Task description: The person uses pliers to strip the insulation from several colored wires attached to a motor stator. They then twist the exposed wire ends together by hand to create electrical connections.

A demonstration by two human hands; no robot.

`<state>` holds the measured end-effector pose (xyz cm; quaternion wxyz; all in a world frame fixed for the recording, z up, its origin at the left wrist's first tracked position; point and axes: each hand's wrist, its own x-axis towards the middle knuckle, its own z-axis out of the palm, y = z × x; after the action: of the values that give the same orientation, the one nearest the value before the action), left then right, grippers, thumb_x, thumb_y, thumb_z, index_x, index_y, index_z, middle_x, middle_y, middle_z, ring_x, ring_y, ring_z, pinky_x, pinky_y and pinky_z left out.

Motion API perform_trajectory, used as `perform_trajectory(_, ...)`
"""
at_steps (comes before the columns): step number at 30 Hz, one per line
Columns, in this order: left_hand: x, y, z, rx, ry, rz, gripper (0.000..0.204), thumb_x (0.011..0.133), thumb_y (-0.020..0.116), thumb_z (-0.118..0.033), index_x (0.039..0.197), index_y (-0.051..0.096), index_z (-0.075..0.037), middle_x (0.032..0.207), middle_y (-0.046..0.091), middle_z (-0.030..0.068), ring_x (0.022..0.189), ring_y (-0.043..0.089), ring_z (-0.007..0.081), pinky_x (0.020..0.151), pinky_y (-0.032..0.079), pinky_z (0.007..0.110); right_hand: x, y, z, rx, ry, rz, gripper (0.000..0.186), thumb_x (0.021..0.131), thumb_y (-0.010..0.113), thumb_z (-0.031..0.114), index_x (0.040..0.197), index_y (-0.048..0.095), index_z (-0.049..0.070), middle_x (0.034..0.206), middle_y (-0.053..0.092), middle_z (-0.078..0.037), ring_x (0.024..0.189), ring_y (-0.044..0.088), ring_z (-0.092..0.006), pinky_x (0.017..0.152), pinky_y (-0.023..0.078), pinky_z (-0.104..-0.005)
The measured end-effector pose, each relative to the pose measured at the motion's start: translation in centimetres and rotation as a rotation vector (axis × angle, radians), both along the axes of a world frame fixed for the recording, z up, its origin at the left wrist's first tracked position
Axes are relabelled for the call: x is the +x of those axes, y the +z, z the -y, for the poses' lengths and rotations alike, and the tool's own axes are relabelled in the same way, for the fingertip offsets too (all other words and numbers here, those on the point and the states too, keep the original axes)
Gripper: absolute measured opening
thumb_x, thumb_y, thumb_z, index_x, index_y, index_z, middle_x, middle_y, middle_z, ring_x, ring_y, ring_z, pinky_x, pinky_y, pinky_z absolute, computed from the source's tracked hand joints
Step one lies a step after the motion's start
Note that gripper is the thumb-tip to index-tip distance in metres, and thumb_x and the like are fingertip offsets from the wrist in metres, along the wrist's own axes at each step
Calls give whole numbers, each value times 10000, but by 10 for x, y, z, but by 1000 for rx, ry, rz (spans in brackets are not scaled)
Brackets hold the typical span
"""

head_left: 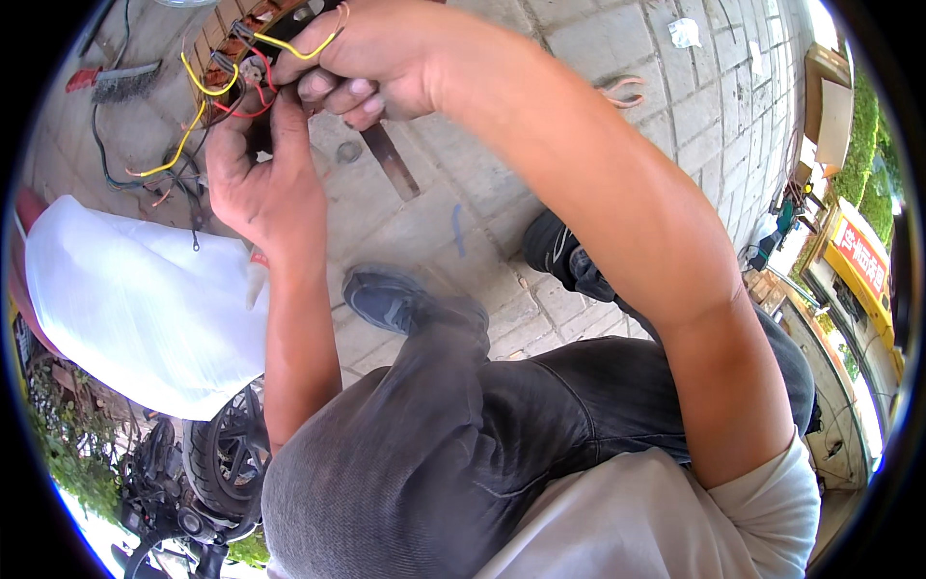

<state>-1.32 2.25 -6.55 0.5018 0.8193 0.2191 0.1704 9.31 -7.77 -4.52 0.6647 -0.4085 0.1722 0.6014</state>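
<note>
At the top left, both hands meet at a bundle of red, yellow and dark wires (249, 108) beside a ribbed, brownish round machine part (217, 29) that the frame edge cuts off. My left hand (267, 179) comes up from below, thumb and fingers closing on the wires near a red one. From the right reaches my right hand (371, 72), its fingers curled and its index finger pressed toward the same spot. Just what the fingertips pinch is partly hidden. A yellow wire (294, 46) passes over the right hand's fingers. Loose wire ends hang left of my left hand.
A flat dark metal bar (391, 162) lies on the paving below the hands. A wire brush (125, 84) is at the far left, pliers (622, 94) to the right. A white plastic-wrapped bundle (145, 299) stands beside my left forearm, with a motorcycle wheel (201, 463) behind it.
</note>
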Motion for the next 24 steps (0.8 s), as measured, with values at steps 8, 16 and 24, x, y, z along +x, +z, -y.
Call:
perform_trajectory(8, -2, -1, -2, 34, -50, -24, 148, 895, 612, -60, 1016, 618, 26, 935, 651, 69, 839, 579, 119, 780, 464, 255, -12, 9, -9, -148, -223, 4, 167, 843, 577, 33, 679, 550, 55, 550, 460, -27, 407, 297, -76, 386, 226, -252)
perform_trajectory(16, 1, -8, 0, -114, 0, 88, 174, 896, 614, -65, 1035, 617, 39, 960, 655, 72, 851, 582, 118, 786, 464, 255, -12, 4, -6, -88, -231, -37, 158, 847, 569, 26, 693, 538, 28, 554, 459, -34, 399, 299, -76, 384, 231, -255)
perform_trajectory(24, 2, 0, -4, 155, -20, -36, 150, 889, 627, -88, 980, 656, 28, 921, 669, 61, 825, 582, 105, 749, 474, 254, -16, -4, -8, -76, -259, -29, 165, 852, 551, 16, 689, 528, 18, 548, 450, -42, 395, 292, -86, 381, 238, -265)
